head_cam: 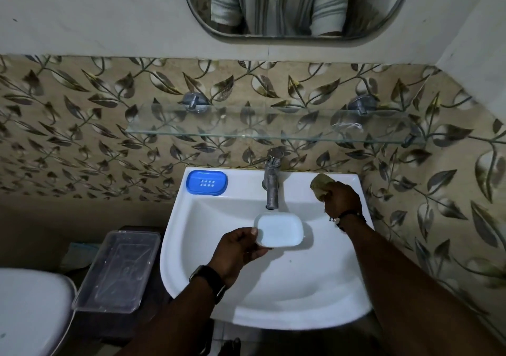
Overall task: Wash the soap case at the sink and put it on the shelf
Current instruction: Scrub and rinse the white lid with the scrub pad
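Pinching the soap case (279,229) in the left hand (238,249) just below the tap (271,183); clutching a scrubber (319,184) in the right hand (342,199) beside the tap. Scrubbing likely next; placing on the shelf (273,134) not yet done.

Mirror (298,5) cropped by the top edge; toilet (27,309) cut off at lower left; right hand (342,201) covers half the sponge (321,184).

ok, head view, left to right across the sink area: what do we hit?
Toilet lid → clear plastic box → blue soap tray → white soap case, held by the left hand → scrubber in the right hand.
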